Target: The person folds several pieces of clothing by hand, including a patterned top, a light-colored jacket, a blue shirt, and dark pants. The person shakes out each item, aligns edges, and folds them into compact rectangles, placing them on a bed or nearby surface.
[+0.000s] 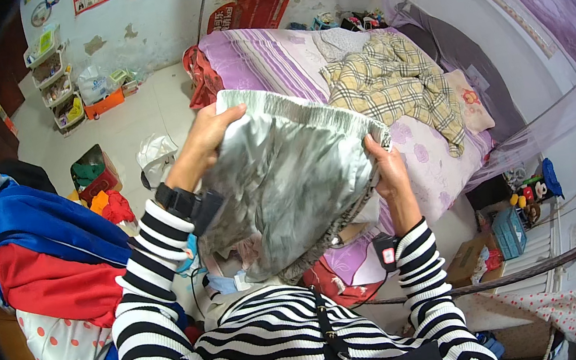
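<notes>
A shiny grey-green garment (pixel 294 171) with a gathered elastic waistband hangs in front of me, slightly blurred. Whether it is a skirt or shorts I cannot tell. My left hand (pixel 211 135) grips one end of the waistband, thumb on top. At the other end, my right hand (pixel 387 169) pinches the band's corner. The band is drawn out wide between them, with its right end lower. A dark ruffled edge (pixel 343 227) runs along the lower right of the cloth. Below it, partly hidden, lie purple and red fabrics (pixel 346 268).
Beyond the garment stands a bed with purple bedding (pixel 255 58) and a plaid blanket (pixel 392 82). Blue and red clothes (pixel 49 223) are heaped at the left. A bin with clothes (pixel 93 172) and a white bag (pixel 156 155) rest on the floor. A cardboard box (pixel 468 261) sits at right.
</notes>
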{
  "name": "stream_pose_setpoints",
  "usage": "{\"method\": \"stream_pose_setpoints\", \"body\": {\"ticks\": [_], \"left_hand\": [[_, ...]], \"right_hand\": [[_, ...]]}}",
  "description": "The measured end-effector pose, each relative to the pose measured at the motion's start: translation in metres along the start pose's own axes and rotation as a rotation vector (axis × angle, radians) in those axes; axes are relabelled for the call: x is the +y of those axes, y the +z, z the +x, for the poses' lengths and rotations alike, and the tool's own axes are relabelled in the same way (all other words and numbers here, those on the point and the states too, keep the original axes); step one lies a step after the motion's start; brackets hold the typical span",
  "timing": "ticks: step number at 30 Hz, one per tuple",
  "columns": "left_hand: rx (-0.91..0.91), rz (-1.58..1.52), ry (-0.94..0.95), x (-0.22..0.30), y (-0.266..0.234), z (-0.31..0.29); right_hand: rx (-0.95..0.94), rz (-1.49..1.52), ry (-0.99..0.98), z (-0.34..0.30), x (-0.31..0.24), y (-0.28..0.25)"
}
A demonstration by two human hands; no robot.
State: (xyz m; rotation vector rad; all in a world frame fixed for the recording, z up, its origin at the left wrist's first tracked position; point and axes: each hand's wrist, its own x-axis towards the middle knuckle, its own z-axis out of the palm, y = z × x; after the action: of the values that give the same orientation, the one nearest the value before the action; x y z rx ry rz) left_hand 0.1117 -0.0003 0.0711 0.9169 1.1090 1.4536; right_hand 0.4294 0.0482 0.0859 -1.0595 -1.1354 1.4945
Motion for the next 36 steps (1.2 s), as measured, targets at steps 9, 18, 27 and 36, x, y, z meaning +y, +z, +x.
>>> {"method": "stream_pose_setpoints", "body": {"ticks": [9, 18, 27, 36], "left_hand": [[-0.545, 0.294, 0.344, 0.019, 0.105, -0.021], [-0.610, 0.169, 0.417, 0.020, 0.088, -0.018], [-0.346, 0.020, 0.569, 0.028, -0.001, -0.023], [-1.048, 0.023, 0.049, -0.023, 0.011, -0.039]], "right_hand": [[-0.184, 0.001, -0.148, 0.001, 0.017, 0.051], [-0.215, -0.069, -0.272, -0.007, -0.004, 0.059], [-0.524, 0.076, -0.346, -0.008, -0.041, 0.018], [-0.649, 0.520, -0.208, -0.058, -0.058, -0.003]]}}
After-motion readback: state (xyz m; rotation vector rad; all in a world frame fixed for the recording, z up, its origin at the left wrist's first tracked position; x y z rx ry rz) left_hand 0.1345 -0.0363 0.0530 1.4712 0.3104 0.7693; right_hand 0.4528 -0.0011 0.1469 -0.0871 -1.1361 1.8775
